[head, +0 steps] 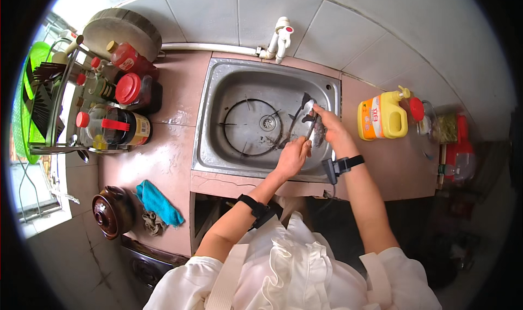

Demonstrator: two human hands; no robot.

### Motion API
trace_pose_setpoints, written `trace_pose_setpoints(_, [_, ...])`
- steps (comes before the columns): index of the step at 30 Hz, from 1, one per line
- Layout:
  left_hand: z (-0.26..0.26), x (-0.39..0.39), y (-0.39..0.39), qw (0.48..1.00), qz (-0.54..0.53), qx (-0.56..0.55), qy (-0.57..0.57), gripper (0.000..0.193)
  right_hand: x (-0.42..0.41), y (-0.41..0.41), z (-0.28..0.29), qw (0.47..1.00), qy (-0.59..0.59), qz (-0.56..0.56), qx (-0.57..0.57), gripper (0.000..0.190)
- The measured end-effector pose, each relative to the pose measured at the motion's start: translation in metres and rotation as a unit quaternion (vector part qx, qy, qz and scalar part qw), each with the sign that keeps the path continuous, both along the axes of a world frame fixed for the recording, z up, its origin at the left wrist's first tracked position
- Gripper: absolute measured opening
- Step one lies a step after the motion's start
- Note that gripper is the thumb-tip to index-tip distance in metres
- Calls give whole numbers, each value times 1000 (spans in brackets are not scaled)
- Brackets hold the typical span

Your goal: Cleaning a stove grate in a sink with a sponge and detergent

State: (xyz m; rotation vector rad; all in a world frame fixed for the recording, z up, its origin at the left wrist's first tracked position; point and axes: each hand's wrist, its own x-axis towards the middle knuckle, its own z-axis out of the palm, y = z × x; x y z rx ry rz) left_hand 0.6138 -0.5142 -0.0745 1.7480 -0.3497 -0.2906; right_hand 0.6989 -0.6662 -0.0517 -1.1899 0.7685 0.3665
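Both my hands are over the right side of a stainless steel sink (233, 77). In my left hand (292, 156) is the handle end of a slim metal tool (311, 129), perhaps a knife, its far end against a fish. My right hand (329, 124) grips a dark-finned fish (318, 135) near the tail, and part of its body is hidden behind the fingers. Dark scraps (274, 141) lie on the sink floor left of the fish. A black wire ring rack (226, 124) with short prongs rests around the drain strainer (267, 123).
A white tap (282, 40) rises behind the sink. To the right stands a yellow pump bottle (382, 115). Several sauce bottles (126, 126) and a dish rack (61, 101) are at the left. Nearer lie a blue cloth (159, 203) and a brown lidded pot (112, 212).
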Motion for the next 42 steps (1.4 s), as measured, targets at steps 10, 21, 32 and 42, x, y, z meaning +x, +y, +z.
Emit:
trace_pose_setpoints(10, [6, -17, 13, 995, 16, 66, 76, 33, -76, 48, 19, 950, -110, 14, -292, 44])
trace_pose_setpoints(21, [21, 2, 3, 991, -7, 114, 66, 38, -82, 27, 27, 980, -102, 106, -135, 39])
trace_pose_setpoints(32, [-15, -25, 34, 990, 129, 34, 44, 39, -54, -33, 0, 990, -38, 4, 135, 26])
trace_pose_setpoints(42, [-8, -17, 5, 995, 21, 33, 89, 34, -85, 22, 11, 991, -81, 21, -103, 26])
